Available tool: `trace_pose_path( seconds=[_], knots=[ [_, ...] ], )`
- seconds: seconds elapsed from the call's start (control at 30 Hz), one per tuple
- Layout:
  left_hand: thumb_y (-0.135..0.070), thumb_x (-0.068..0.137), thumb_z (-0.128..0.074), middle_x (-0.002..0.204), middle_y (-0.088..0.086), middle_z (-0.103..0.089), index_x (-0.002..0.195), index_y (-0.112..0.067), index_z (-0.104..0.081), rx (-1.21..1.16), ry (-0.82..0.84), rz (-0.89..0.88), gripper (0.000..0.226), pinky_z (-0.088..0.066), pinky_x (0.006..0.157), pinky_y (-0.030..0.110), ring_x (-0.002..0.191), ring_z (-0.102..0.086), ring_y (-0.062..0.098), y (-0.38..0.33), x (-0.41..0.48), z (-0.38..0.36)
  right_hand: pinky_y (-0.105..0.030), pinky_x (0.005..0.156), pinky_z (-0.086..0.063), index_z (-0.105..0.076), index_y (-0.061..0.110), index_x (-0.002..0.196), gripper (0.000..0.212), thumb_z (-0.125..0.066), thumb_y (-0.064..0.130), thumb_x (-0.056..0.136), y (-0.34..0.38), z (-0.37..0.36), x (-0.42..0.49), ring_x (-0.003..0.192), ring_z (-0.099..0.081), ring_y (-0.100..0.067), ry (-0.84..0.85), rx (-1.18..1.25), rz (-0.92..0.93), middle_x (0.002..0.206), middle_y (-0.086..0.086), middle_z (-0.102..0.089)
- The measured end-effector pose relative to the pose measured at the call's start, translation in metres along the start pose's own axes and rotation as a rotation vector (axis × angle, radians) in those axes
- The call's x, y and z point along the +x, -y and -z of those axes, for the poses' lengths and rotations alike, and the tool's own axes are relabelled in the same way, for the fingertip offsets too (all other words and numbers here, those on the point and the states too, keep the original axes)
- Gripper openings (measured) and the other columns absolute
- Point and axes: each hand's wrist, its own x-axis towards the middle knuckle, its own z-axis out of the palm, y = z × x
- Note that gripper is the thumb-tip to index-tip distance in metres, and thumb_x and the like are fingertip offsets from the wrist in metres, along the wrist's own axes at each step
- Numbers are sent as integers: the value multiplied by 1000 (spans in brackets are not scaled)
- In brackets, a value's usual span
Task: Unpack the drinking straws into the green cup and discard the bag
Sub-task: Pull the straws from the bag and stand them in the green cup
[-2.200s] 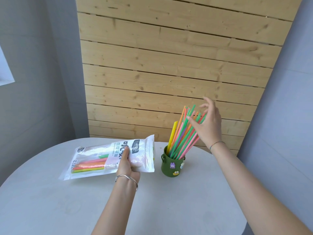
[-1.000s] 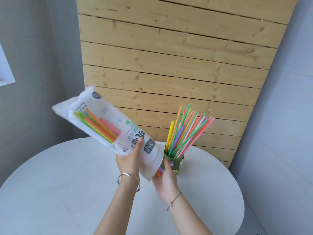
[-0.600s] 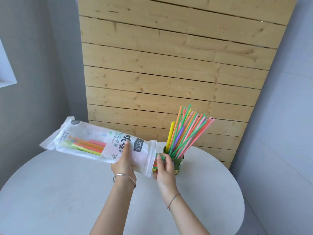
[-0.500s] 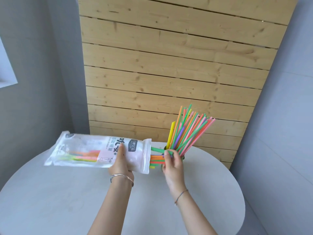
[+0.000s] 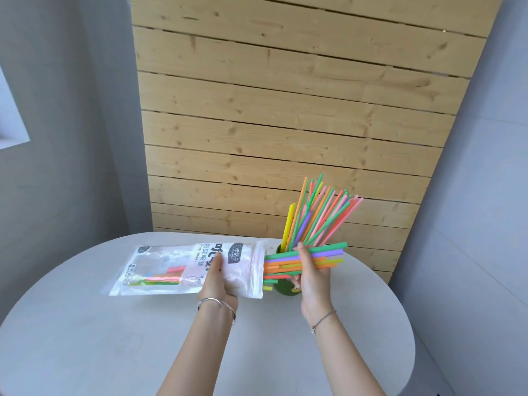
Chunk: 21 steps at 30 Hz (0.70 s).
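Observation:
My left hand grips the white plastic straw bag, held level above the table with its open mouth pointing right. My right hand is closed around a bundle of coloured straws that sticks halfway out of the bag's mouth, lying horizontal. Some straws are still inside the bag at its left end. Behind my right hand stands the green cup, mostly hidden, with many upright straws fanning out of it.
The round grey table carries the cup near its far right side. A wooden slat panel leans against the grey walls behind the table. The table's right edge drops off close to the cup.
The bag came down from a raised tilt to level. My right hand took hold of straw ends at the bag's mouth and has drawn a bundle out toward the right.

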Motion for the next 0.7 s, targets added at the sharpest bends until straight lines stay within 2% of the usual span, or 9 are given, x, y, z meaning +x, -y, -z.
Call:
trace_pose_path(
  seconds=[0.1,0.17,0.23,0.3,0.37,0.43,0.53,0.63,0.7],
  knots=[
    [-28,94,-57,138,-1,-55,121,-15,-57,-39,-34,-20,30,-42,98,26,103,-55,11,-6,-1,1,-16,32,-34,-59,18,76,12,-64,20,86,16,11,5,36,-49,-7,4,50,60,50,6,-56],
    [-26,94,-57,137,-1,-56,118,-16,-57,-66,-35,-25,26,-46,90,24,94,-58,11,-6,-1,1,-19,35,-38,-62,21,80,6,-66,18,84,19,13,4,44,-57,-8,70,49,33,56,7,-61],
    [-26,94,-57,132,-2,-59,129,-11,-57,-54,0,-27,37,-52,83,25,95,-60,14,-1,-4,-2,-26,44,-46,-67,22,84,5,-68,17,83,17,9,0,58,-63,-12,148,-37,-13,68,5,-67],
    [-28,94,-56,134,4,-59,135,-10,-54,-19,77,-13,45,-48,97,33,111,-60,19,7,-8,-5,-31,57,-54,-70,21,87,5,-68,18,83,11,2,-5,67,-67,-14,236,-128,-54,76,4,-71],
    [-32,95,-55,135,8,-59,135,-9,-54,9,138,24,47,-41,107,40,122,-57,22,14,-12,-8,-28,59,-55,-71,22,87,5,-68,21,83,8,-1,-9,67,-67,-10,276,-190,-67,77,6,-71],
    [-32,96,-53,132,7,-61,135,-9,-54,-4,148,50,46,-44,102,39,115,-60,23,15,-14,-8,-24,59,-52,-71,20,89,6,-67,22,84,8,-1,-9,70,-67,-10,269,-211,-52,82,5,-71],
    [-27,97,-52,112,1,-65,137,-11,-51,-59,72,34,43,-46,83,34,82,-61,13,10,-13,-6,-26,53,-46,-69,18,82,7,-64,21,87,15,2,-4,63,-60,-14,190,-173,-4,77,1,-69],
    [-26,97,-52,133,1,-59,131,-13,-54,-98,5,-19,37,-43,84,30,76,-58,7,2,-6,-1,-20,35,-36,-63,14,74,20,-58,23,91,27,12,5,37,-45,-9,96,-73,76,52,4,-57],
    [-26,97,-53,138,2,-56,122,-16,-55,-113,5,-37,27,-43,86,30,77,-58,7,-3,-1,1,-19,33,-33,-62,15,70,24,-57,23,92,33,17,9,33,-40,-8,65,-31,105,45,6,-52]
  ],
)
